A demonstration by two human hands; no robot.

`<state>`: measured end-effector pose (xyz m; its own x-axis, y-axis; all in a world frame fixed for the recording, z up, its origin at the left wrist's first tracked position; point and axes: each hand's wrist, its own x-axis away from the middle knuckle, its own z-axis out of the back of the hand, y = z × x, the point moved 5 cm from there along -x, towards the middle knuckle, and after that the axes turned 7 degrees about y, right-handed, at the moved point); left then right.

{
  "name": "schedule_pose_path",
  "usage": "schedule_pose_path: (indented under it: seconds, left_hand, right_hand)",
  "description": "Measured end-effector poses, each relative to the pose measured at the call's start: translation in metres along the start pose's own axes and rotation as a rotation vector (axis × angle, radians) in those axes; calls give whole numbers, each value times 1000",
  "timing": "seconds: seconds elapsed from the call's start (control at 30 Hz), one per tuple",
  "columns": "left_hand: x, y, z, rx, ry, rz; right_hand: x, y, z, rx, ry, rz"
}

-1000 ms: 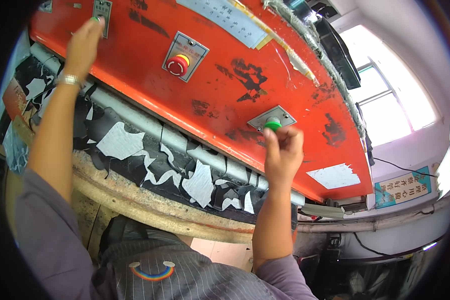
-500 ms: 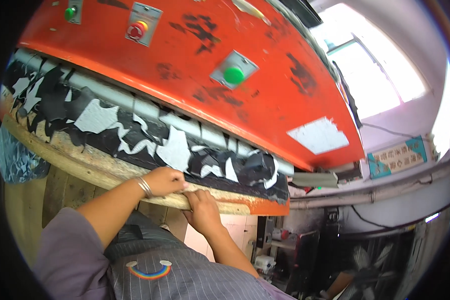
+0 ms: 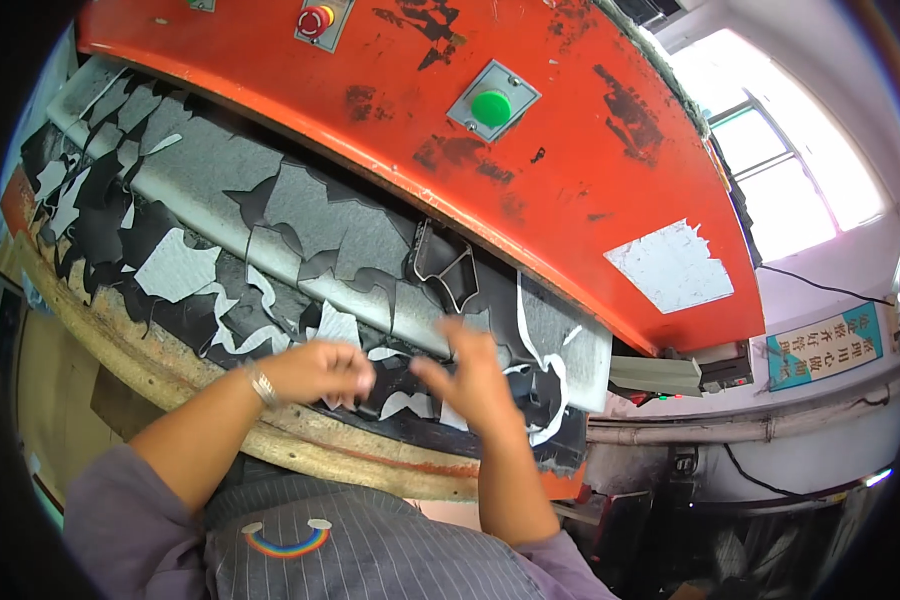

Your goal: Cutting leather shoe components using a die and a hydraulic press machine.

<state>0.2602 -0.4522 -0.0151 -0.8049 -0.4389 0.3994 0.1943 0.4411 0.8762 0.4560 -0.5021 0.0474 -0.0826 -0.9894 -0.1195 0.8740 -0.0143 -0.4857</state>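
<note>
We hold our bare left hand (image 3: 315,375) and bare right hand (image 3: 475,385) apart from each other over a litter of black and white sheet scraps (image 3: 178,265). Our right thumb and fingers are spread; our left fingers are bent, too blurred for us to tell whether they grip anything. The dark, open-framed metal cutting die (image 3: 454,266) lies beyond both hands, nearest our right fingertips, over the pale grey, white-edged slab (image 3: 210,222), below the orange-red metal panel (image 3: 570,200).
</note>
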Motion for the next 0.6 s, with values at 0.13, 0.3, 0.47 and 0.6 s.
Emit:
schedule_pose_path:
  seconds: [0.13, 0.3, 0.47, 0.6]
  left_hand:
    - [-69, 40, 16, -17, 363, -249]
    - [-132, 62, 5, -127, 625, -265]
    - [-147, 28, -46, -182, 381, -279]
    - [-124, 10, -67, -402, 583, -341]
  right_hand:
    - [-67, 41, -10, 207, 8, -98]
    - [-79, 66, -11, 143, -92, -106]
    - [13, 88, -17, -676, -8, -191]
    - [48, 98, -8, -944, -139, -306]
